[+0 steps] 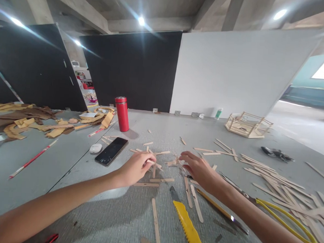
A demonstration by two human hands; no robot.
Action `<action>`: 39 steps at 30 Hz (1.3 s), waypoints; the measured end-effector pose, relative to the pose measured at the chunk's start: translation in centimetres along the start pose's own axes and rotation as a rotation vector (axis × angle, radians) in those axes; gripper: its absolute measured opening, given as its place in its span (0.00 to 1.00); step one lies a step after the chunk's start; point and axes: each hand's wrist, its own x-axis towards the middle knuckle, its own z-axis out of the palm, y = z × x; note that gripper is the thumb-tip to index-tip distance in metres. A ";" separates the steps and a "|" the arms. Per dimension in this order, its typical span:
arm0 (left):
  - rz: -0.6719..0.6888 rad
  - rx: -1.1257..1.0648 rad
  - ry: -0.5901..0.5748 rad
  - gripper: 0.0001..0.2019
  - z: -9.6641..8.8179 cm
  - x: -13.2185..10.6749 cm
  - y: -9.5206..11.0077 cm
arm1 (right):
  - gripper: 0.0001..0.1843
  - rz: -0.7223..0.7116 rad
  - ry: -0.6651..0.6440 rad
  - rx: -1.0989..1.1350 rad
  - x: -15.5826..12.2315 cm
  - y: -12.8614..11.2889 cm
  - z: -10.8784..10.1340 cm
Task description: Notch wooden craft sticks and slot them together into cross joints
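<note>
My left hand (138, 166) is closed, its fingertips pinching a small wooden craft stick (151, 162) above a loose cluster of other sticks. Across from it, my right hand (197, 166) hovers over the table with fingers bent and apart, and I see nothing held in it. Between the two hands lie short stick pieces (172, 163), somewhat blurred. Closer to me, two sticks lie crosswise, one of them a flat craft stick (162, 180). A yellow-handled craft knife (186, 223) points away from me, below and between my hands.
A phone (111, 151), a white earbud case (95, 148) and a red flask (122, 114) stand or lie to the left. On the right are a pile of craft sticks (280, 180), yellow-handled scissors (286, 216) and a stick-built frame (247, 125). Cardboard scraps (57, 127) cover the far left.
</note>
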 end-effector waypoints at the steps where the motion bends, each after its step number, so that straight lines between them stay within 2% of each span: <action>1: 0.008 -0.003 0.020 0.11 0.2 0.0 -0.1 | 0.10 0.000 0.013 0.016 0.1 -0.2 -0.3; 4: 0.039 -0.026 0.102 0.11 0.1 -0.5 0.8 | 0.08 -0.001 0.081 0.074 0.4 -1.8 -2.0; 7: 0.082 -0.066 0.142 0.15 -0.4 -1.1 2.4 | 0.10 0.000 0.146 0.159 0.8 -4.0 -4.0; 13: 0.103 -0.185 0.176 0.35 -0.8 -2.6 5.2 | 0.06 0.118 0.262 0.408 0.3 -9.6 -6.2; 17: 0.162 -0.271 0.226 0.29 -0.8 -3.8 6.6 | 0.03 0.246 0.275 0.627 -0.6 -12.7 -6.5; 19: 0.210 -0.356 0.287 0.33 -0.9 -4.3 7.0 | 0.03 0.321 0.257 0.732 -1.0 -13.6 -6.6; 21: 0.298 -0.377 0.298 0.36 -1.1 -4.6 7.2 | 0.03 0.362 0.258 0.788 -1.2 -14.1 -6.7; 23: 0.373 -0.313 0.259 0.31 -1.4 -4.7 7.4 | 0.04 0.384 0.258 0.817 -1.4 -14.4 -6.9; 25: 0.387 -0.275 0.225 0.22 -1.7 -4.7 7.6 | 0.05 0.387 0.241 0.818 -1.5 -14.6 -7.1; 27: 0.317 -0.343 0.236 0.19 -1.9 -4.6 8.0 | 0.04 0.357 0.203 0.799 -1.6 -14.8 -7.2; 31: 0.173 -0.636 0.208 0.22 -2.0 -4.7 8.8 | 0.02 0.193 0.160 0.677 -1.9 -15.2 -7.2; 33: 0.176 -0.738 0.174 0.23 -2.0 -4.8 9.0 | 0.05 0.113 0.182 0.584 -2.1 -15.4 -7.1; 36: 0.201 -0.771 0.154 0.26 -1.9 -5.1 9.0 | 0.09 0.012 0.228 0.433 -2.5 -15.4 -6.9; 39: 0.190 -0.842 0.141 0.31 -1.8 -5.5 9.1 | 0.13 -0.147 0.326 0.261 -3.1 -15.3 -6.7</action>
